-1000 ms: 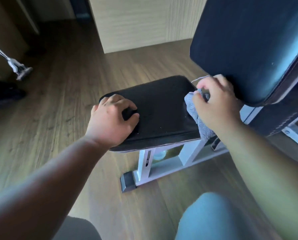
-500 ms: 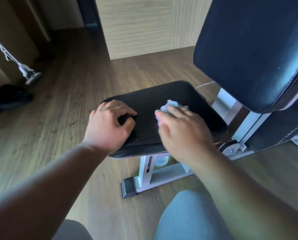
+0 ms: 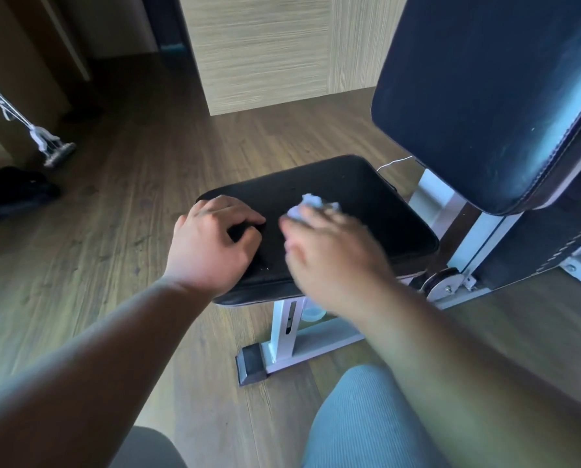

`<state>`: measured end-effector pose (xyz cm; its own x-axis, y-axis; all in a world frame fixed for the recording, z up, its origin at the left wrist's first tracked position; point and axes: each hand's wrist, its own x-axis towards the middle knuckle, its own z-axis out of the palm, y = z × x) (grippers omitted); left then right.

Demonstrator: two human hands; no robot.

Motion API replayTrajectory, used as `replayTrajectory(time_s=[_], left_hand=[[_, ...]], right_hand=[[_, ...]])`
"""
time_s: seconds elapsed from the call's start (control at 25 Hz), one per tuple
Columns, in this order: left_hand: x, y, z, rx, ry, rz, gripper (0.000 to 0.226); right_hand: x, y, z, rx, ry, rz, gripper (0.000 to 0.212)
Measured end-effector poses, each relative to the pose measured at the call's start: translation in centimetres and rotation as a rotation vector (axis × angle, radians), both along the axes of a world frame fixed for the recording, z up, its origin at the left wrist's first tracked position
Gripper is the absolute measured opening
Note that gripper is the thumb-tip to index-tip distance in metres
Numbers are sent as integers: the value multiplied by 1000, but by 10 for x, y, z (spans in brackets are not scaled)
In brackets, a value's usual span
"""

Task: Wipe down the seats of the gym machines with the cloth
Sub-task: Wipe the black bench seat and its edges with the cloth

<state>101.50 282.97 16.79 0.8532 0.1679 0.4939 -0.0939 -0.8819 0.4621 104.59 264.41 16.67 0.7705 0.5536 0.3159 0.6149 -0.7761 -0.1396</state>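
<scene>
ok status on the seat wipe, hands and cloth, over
Left hand braced on seat pad, fingers curled, holding nothing. Right hand on cloth mid-pad, grip blurred. No obstacle on pad.

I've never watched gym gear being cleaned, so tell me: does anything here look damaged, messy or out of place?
Only small things: a thin white thread sticks out loose behind the seat, and the backrest pad has pale scuffs and streaks toward its right edge. Nothing looks spilled or broken.

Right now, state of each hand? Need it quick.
Left hand: fingers curled, holding nothing, resting on the seat.
Right hand: holding the cloth against the seat; blurred.
</scene>
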Motion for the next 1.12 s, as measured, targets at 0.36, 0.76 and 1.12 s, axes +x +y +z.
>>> replayTrajectory(time_s=[0.36,0.76,1.12], left_hand=[[2,1,-3,-1,-5,11,34],[0,3,-6,34,12,36,33],[-1,1,-7,49,28,38,32]], right_hand=[[36,-54,25,-52,158,-271,21],[43,-76,22,80,271,-265,37],[22,-66,18,67,207,-12,42]])
